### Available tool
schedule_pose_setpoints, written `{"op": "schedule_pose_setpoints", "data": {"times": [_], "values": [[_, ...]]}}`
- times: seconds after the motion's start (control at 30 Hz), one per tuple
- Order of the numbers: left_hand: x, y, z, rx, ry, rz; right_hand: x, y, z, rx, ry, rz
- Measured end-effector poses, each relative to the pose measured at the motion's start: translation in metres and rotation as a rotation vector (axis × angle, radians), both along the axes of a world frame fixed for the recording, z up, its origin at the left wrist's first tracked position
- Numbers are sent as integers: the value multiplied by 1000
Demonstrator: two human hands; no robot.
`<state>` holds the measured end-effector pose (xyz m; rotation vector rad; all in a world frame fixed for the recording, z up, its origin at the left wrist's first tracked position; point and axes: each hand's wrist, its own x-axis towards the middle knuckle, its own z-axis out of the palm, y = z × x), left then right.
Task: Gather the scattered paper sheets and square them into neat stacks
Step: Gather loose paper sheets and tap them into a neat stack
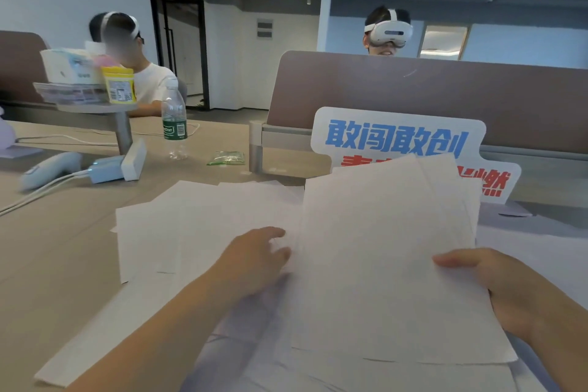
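Several fanned paper sheets (381, 248) in your right hand (509, 289) grip, your left hand (254, 254) flat, fingers relaxed, on scattered sheets (191, 219) along the desk (47, 264) front edge.

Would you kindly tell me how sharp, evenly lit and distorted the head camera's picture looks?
Head view throughout: the light is soft and even, with no glare on the held sheets; the left hand and right hand look slightly smeared; the yellow-lidded jar at left is soft too; the wide lens leans the doorway frame.
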<state>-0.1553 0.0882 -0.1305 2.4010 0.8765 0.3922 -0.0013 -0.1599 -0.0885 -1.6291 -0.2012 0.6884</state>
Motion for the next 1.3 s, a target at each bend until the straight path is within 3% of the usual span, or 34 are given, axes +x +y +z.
{"op": "schedule_pose_setpoints", "data": {"times": [0.07,0.17,0.23,0.3,0.37,0.47,0.53,0.6,0.83,0.93,1.03,1.1,1.23,1.3], "values": [[3,-4,2,26,-90,81,1,-1,-1,29,24,0],[-2,9,-4,200,313,321,2,2,-4,54,65,-6],[-5,15,-7,169,467,346,0,6,-7,55,99,-13],[-6,14,-7,123,381,250,-3,11,-11,28,113,11],[-4,9,0,-19,108,160,-7,15,-16,-22,104,71],[-7,12,11,-450,-361,181,-12,18,-21,-112,-21,110],[-14,18,17,-727,-496,214,-10,18,-22,-161,-139,86],[-20,23,20,-836,-440,228,-7,17,-23,-177,-201,66],[-27,21,29,-889,-42,8,-6,21,-27,-110,-320,137],[-26,27,28,-902,-170,99,-8,24,-33,-43,-342,107],[-26,26,27,-977,-164,59,-6,24,-34,7,-342,3],[-28,31,24,-916,-156,82,0,20,-29,39,-318,-74],[-30,43,18,-636,-319,285,23,1,-19,72,-280,-205],[-31,45,20,-681,-438,338,35,-7,-22,24,-264,-249]]}}
